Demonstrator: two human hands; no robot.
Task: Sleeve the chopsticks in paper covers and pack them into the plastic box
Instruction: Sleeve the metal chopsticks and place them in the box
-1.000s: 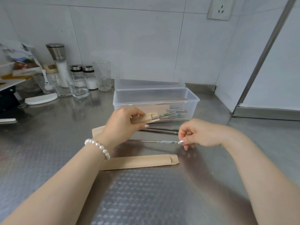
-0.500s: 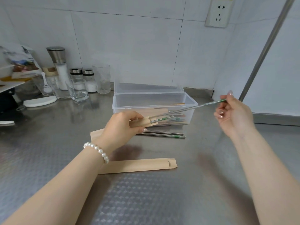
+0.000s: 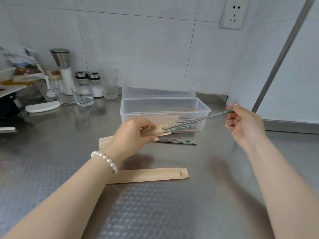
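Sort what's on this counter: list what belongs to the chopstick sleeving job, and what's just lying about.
Job: chopstick pinched by right hand; paper sleeve in left hand; loose chopsticks; empty sleeve; plastic box.

Lying about: salt grinder; two shakers; tall glass; square glass; wall socket.

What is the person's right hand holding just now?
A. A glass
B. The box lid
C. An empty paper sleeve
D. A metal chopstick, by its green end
D: the right hand pinches the green end of a metal chopstick, whose tip points into the paper sleeve held by the left hand.
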